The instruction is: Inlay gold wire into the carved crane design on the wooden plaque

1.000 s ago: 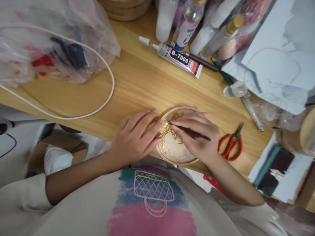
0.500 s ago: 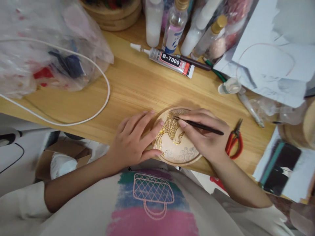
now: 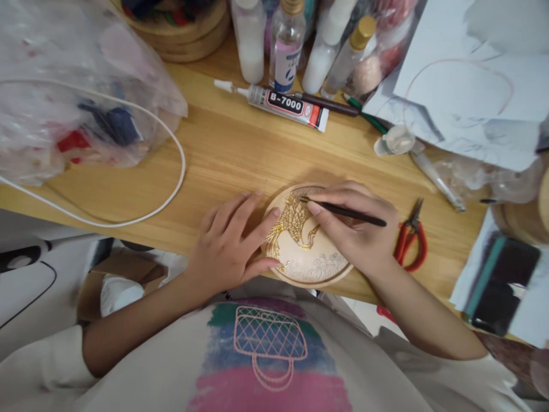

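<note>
A round, pale disc [image 3: 295,270] with a wooden rim lies near the table's front edge. Gold wire outlines a scaly, bird-like figure on it, and pencilled wave lines mark its lower part. My left hand [image 3: 223,246] is spread with its palm down; the thumb and forefinger rest on the disc's left side. My right hand [image 3: 360,229] is closed around slim black tweezers [image 3: 351,213], whose tips meet the gold wirework near the top of the disc. Red-handled pliers [image 3: 412,237] lie just right of that hand.
Behind the disc lie a B-7000 glue tube [image 3: 287,106] and a dark pen-like tool [image 3: 328,105], with several bottles [image 3: 287,51] beyond. A white cable [image 3: 183,160] loops beside a plastic bag [image 3: 86,103] on the left. Papers [image 3: 472,86] and a phone [image 3: 504,283] are at the right.
The view has shifted slightly, moving the bottles and glue tube left in the picture. My hands keep nearly the same pose, with the tweezer tips still at the upper wirework.
</note>
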Motion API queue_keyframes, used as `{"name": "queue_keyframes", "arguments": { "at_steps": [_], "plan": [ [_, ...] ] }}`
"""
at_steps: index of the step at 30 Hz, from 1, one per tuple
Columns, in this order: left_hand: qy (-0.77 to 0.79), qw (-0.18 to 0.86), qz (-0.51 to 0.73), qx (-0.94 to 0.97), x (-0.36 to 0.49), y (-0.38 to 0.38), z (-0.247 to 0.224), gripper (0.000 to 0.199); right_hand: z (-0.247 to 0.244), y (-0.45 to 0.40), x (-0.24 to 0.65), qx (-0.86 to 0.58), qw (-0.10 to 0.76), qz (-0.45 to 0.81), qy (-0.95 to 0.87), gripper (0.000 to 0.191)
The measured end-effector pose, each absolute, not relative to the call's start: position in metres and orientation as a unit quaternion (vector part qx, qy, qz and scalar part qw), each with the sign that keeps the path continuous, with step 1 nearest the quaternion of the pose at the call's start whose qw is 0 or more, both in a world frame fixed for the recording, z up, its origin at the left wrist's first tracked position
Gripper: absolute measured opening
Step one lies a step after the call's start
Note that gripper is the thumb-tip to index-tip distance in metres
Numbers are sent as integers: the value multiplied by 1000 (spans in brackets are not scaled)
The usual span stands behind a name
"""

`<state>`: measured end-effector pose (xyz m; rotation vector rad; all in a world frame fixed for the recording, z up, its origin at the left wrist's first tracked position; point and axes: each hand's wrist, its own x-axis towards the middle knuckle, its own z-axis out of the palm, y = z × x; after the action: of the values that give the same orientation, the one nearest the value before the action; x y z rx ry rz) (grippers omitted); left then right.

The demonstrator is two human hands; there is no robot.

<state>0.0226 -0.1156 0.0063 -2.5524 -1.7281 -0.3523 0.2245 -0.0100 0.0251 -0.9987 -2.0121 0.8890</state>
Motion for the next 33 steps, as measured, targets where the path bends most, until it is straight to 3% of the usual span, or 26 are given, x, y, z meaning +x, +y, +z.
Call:
{"name": "queue_keyframes", "arguments": {
  "at_steps": [23, 33],
  "plan": [
    [-564, 29, -138, -814, 22, -115, 6, 67, 24, -8, 225, -380, 361, 349, -777, 8],
    [-566, 44, -132, -813, 23, -116, 5, 61, 17, -10, 223, -274, 337, 342, -833, 5]
  ]
}}
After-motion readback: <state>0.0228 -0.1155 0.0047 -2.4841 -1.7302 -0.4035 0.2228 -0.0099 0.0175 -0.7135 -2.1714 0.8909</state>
